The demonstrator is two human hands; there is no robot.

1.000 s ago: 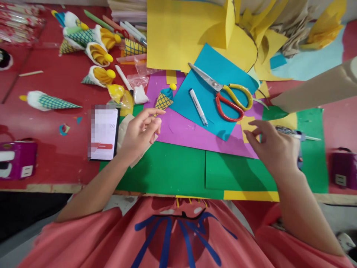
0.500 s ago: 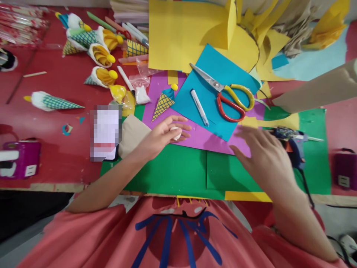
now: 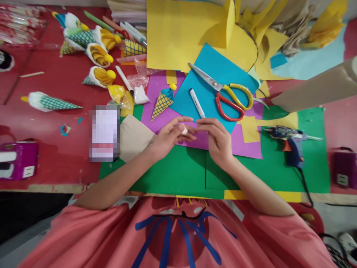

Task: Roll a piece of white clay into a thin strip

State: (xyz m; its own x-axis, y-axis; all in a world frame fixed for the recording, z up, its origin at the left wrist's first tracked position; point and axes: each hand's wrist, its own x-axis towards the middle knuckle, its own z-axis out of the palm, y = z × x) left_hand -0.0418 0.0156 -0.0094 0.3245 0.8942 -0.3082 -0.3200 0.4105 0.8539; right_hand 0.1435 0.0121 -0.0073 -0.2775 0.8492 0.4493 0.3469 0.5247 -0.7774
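Note:
My left hand (image 3: 170, 137) is closed around a small white lump (image 3: 184, 129), which looks like soft clay and is partly hidden by the thumb and fingers. Close beside it, my right hand (image 3: 219, 139) has its fingers drawn together, their tips at my left fingertips. Whether anything is pinched there is too small to tell. Both hands are above a purple sheet (image 3: 237, 143). Just beyond them lie a white marker pen (image 3: 197, 102) and a small yellow paper cone (image 3: 161, 106) with a grid pattern, blue top and yellow ball.
Large scissors (image 3: 223, 89) with red and yellow handles rest on a blue sheet (image 3: 192, 83). A glue gun (image 3: 294, 149) with a cord lies at right on green card (image 3: 173, 171). To the left are a phone (image 3: 104, 134), decorated cones (image 3: 83, 37) and a bag of white material (image 3: 140, 95).
My right hand has swung left from beside the glue gun to meet my left hand, its fingers drawing together. My left hand, still holding the white lump, has shifted slightly right.

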